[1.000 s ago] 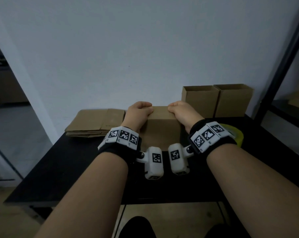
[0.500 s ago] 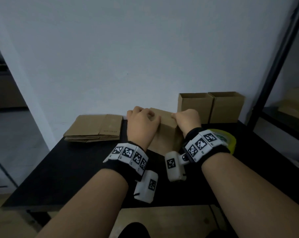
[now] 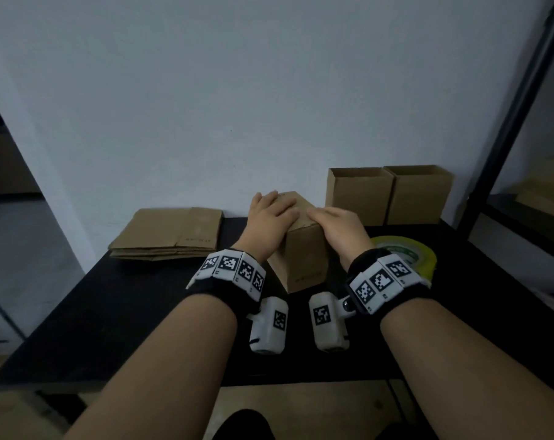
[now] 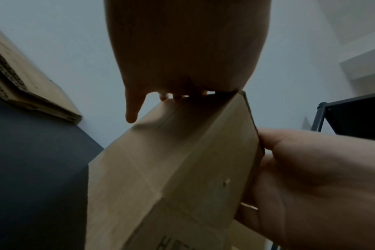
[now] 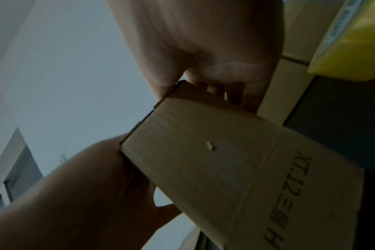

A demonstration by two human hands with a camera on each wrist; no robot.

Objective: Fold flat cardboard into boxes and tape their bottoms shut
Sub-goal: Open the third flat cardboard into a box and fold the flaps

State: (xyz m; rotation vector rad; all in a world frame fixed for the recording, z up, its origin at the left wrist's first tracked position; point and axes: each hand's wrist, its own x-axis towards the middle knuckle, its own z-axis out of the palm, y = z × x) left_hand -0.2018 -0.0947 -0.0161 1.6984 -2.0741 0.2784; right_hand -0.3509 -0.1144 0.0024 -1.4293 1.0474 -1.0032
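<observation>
Since a second ago the box (image 3: 304, 249) has turned corner-on at mid-table (image 3: 110, 312), flaps down on top. My left hand (image 3: 271, 217) and right hand (image 3: 339, 225), fists before, now lie flat, fingers straight, pressing those flaps. I judge the bottom ready for tape (image 3: 406, 254), just right. Blanks (image 3: 171, 233) lie left; two finished boxes (image 3: 390, 195) stand behind.

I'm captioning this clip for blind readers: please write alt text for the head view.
Both hands, left hand and right hand, press flat on top of a folded cardboard box on a black table. Flat cardboard lies left; two open boxes and yellow tape sit right.
</observation>
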